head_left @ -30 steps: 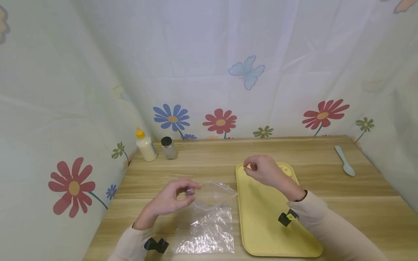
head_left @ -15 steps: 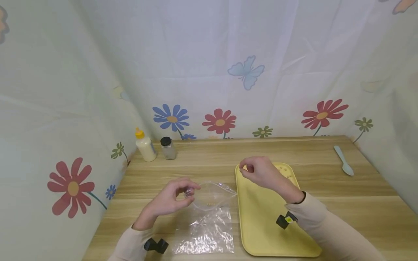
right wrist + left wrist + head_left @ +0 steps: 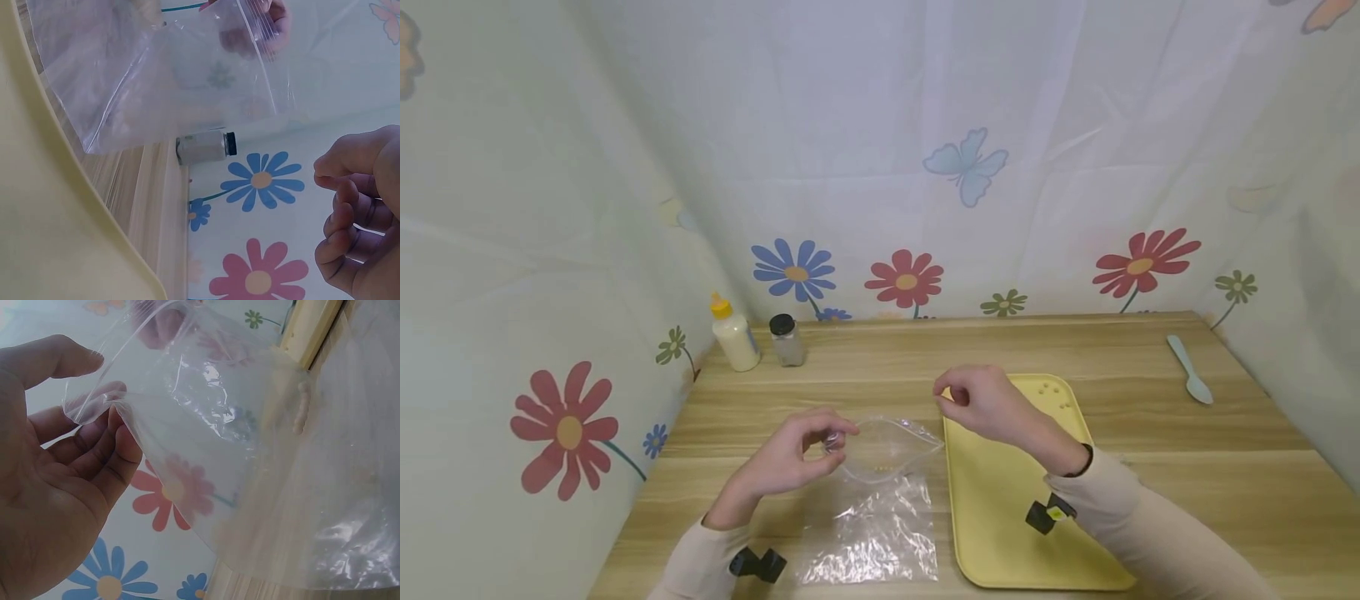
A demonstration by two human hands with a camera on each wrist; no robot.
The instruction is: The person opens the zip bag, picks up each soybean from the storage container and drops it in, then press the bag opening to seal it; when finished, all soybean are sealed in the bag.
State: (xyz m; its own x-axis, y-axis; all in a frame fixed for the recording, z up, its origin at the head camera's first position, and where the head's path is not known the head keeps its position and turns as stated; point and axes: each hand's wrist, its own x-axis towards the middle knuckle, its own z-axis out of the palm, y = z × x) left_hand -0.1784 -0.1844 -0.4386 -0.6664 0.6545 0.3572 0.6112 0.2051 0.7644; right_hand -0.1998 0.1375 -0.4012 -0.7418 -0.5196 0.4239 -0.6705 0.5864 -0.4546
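Observation:
A clear plastic zip bag lies on the table with its mouth spread wide. My left hand holds the bag's left rim with curled fingers, the film over the index finger in the left wrist view. Several small pale beads sit in a row, seen through the bag. My right hand is raised over the far left edge of the yellow tray, right of the bag. Its thumb and index fingertips meet; nothing shows between them in the right wrist view. Several small beads lie at the tray's far end.
A glue-like bottle with a yellow cap and a black-lidded jar stand at the table's back left. A pale blue spoon lies at the right. Flower-printed curtains enclose the wooden table.
My right hand has moved left and slightly nearer, towards the bag, uncovering more beads on the tray. The left hand stays in place, still holding the bag's rim.

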